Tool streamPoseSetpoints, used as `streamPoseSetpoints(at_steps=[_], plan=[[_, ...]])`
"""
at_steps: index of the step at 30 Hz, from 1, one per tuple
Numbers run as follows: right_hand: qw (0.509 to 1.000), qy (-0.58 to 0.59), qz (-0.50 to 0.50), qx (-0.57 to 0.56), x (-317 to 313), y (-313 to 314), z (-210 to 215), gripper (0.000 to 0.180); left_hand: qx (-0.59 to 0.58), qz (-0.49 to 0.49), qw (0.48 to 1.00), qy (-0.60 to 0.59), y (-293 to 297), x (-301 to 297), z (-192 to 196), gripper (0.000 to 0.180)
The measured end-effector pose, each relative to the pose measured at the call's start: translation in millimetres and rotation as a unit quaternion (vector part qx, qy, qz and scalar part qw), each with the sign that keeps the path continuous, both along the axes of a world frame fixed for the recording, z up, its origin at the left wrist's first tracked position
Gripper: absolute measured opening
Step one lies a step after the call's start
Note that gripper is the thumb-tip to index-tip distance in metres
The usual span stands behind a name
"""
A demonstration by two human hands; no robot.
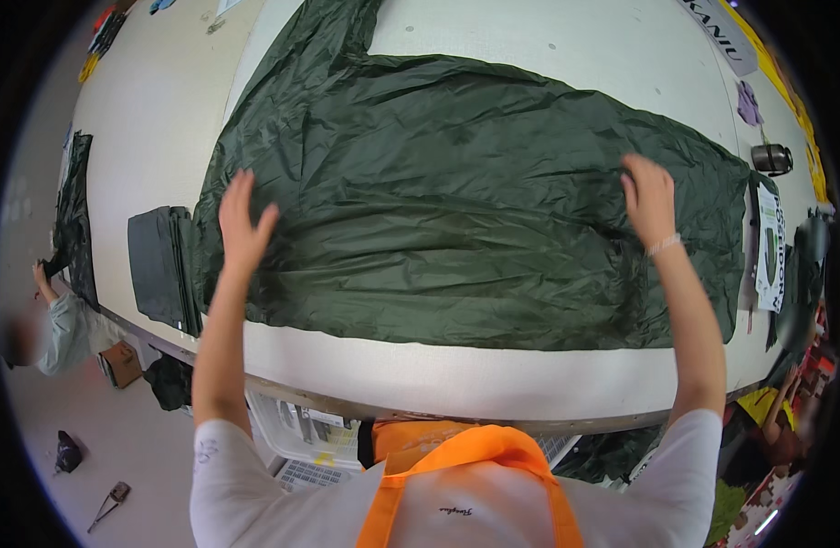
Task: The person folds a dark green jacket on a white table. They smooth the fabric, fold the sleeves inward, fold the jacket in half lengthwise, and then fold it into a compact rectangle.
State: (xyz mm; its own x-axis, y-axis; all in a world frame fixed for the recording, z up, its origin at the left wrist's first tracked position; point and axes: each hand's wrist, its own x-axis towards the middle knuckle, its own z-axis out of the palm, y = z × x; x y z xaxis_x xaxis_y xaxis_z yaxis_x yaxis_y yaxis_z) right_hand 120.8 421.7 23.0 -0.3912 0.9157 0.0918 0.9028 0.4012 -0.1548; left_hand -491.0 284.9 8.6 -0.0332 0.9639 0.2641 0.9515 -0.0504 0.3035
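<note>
Currently left hand, right hand: grip apart on both, nothing clamped; uneven drag could bunch the green fabric across the worktop.

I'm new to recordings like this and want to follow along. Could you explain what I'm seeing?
There is no machine here, just a person's two bare hands. The single picture comes from a wide fisheye camera on that person's head, looking down, so straight edges bend near the rim. On the pale table lies a broad, wrinkled spread of dark green fabric, with a folded dark stack at its left. The left hand is over the fabric's left part, the right hand over its right. Both are open and neither visibly holds anything; whether they touch the fabric is hard to tell.
</note>
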Motion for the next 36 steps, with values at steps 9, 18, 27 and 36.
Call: streamPoseSetpoints(at_steps=[9,18,27,36], plan=[[0.944,-0.302,-0.064,-0.114,26.3,157.4,-26.8,0.056,-0.232,0.179,0.949,0.118,252.6,-50.4,-23.3,0.108],[0.965,-0.229,0.042,0.118,108.0,72.2,36.3,0.03,-0.111,0.109,0.973,0.173,199.9,-39.6,15.7,0.042],[0.982,-0.135,-0.048,0.126,163.4,-179.1,85.0,0.042,0.079,0.06,0.973,0.21,-124.2,-51.2,61.6,0.029],[0.949,-0.182,-0.252,-0.045,163.7,-263.8,-44.5,0.069,-0.176,0.175,0.967,0.05,-173.2,-42.1,-24.9,0.046]])
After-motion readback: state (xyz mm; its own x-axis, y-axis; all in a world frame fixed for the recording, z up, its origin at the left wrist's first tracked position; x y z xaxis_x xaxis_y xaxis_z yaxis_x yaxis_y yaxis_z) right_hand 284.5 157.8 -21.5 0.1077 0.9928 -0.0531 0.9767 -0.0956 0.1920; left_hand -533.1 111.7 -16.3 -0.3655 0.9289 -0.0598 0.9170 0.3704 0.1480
